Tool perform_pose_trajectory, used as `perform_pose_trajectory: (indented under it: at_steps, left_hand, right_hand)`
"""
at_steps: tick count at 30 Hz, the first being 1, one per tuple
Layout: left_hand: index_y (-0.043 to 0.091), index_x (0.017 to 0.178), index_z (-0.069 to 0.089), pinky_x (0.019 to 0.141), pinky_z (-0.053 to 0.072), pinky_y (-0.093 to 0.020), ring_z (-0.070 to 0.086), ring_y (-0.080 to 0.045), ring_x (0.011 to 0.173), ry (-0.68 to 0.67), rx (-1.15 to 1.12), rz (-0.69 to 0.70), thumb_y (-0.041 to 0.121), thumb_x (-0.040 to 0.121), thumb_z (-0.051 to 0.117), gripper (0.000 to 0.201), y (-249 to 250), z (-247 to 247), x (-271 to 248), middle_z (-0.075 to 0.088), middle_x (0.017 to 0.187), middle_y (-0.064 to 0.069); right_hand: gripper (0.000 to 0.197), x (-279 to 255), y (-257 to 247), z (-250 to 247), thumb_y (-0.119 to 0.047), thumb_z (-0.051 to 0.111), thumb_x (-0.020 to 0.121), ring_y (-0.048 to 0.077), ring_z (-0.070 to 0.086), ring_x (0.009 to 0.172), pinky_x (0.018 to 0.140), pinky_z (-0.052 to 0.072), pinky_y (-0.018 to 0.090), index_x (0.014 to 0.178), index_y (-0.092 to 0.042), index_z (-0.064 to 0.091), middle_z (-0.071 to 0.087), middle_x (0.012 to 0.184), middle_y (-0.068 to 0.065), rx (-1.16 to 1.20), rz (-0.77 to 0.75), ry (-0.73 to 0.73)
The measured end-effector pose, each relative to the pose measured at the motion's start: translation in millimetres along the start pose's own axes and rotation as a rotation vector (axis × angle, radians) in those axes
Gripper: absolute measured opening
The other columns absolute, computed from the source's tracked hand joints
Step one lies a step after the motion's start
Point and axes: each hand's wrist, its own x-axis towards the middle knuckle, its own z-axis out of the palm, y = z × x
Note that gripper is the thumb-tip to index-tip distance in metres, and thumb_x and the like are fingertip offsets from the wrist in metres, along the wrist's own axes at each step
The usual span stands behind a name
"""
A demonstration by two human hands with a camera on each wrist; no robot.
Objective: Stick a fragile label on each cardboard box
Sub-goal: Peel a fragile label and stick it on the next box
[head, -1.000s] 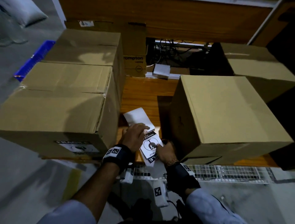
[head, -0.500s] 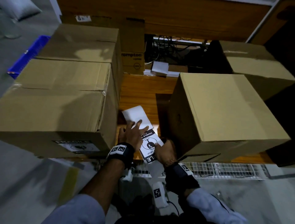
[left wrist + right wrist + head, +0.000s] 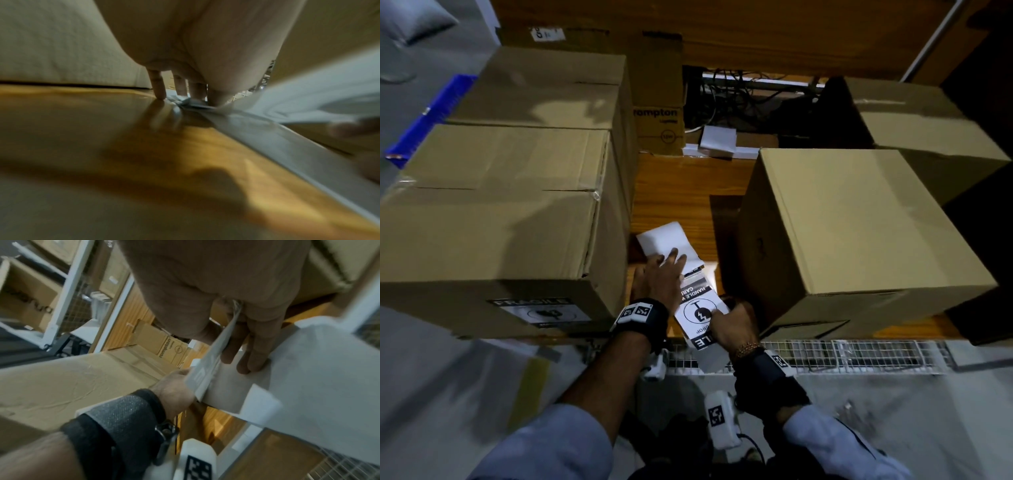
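Note:
A strip of white label backing [image 3: 666,240] lies on the wooden table [image 3: 681,181] between two cardboard boxes. My left hand [image 3: 661,275] presses its straight fingers [image 3: 159,87] down on the strip. My right hand [image 3: 734,325] pinches the black-and-white fragile label [image 3: 698,308] at its near edge, thumb above and fingers [image 3: 255,353] below, with the label [image 3: 207,368] lifted off the backing. The left box [image 3: 493,219] carries a fragile label [image 3: 541,311] on its front face. The right box [image 3: 859,222] shows plain sides.
A second box [image 3: 551,89] stands behind the left one and another box [image 3: 921,120] at the back right. A small printed carton [image 3: 659,128], white packets [image 3: 717,140] and cables sit at the table's rear. A white wire rack [image 3: 825,356] runs below the front edge.
My left hand slid forward along the backing strip and flattened its fingers on it. My right hand kept its pinch on the label's near end. The view shifted slightly.

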Motion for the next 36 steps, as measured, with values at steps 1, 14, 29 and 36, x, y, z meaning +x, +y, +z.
perform_pose_trajectory:
  at_steps: [1, 14, 29, 36]
  left_hand:
    - [0.038, 0.158, 0.028, 0.108, 0.034, -0.045, 0.028, -0.023, 0.145, -0.001, -0.008, 0.001, 0.035, 0.107, 0.039, 0.052, -1, 1, 1, 0.018, 0.169, 0.014]
    - [0.026, 0.138, 0.062, 0.109, 0.045, -0.049, 0.057, -0.027, 0.130, 0.228, -0.640, -0.113, 0.042, 0.104, 0.036, 0.045, 5, -39, 0, 0.060, 0.146, -0.003]
    - [0.029, 0.106, 0.074, 0.076, 0.064, -0.045, 0.075, -0.014, 0.090, 0.439, -1.150, 0.085, 0.026, 0.090, 0.079, 0.018, 31, -172, -71, 0.077, 0.096, 0.006]
    - [0.020, 0.095, 0.073, 0.073, 0.061, -0.044, 0.072, -0.033, 0.079, 0.631, -1.203, 0.265, 0.016, 0.092, 0.077, 0.006, 82, -240, -93, 0.076, 0.085, -0.007]
  right_hand:
    - [0.027, -1, 2, -1, -0.015, 0.067, 0.093, 0.027, 0.072, 0.096, 0.091, 0.060, 0.044, 0.070, -0.019, 0.054, 0.075, 0.101, 0.005, -0.018, -0.004, -0.004]
    - [0.027, -31, -22, -38, -0.002, 0.058, 0.094, 0.030, 0.071, 0.105, 0.089, 0.060, 0.043, 0.118, -0.015, 0.062, 0.074, 0.112, 0.011, -0.247, -0.397, -0.001]
    - [0.048, -119, -99, -137, -0.008, 0.068, 0.096, 0.011, 0.065, 0.098, 0.076, 0.055, 0.012, 0.139, -0.022, 0.051, 0.069, 0.120, 0.001, -0.245, -0.778, 0.140]
    - [0.088, -125, -112, -196, -0.016, 0.079, 0.090, -0.010, 0.062, 0.077, 0.064, 0.045, 0.000, 0.160, -0.029, 0.027, 0.069, 0.089, -0.012, 0.019, -0.861, 0.300]
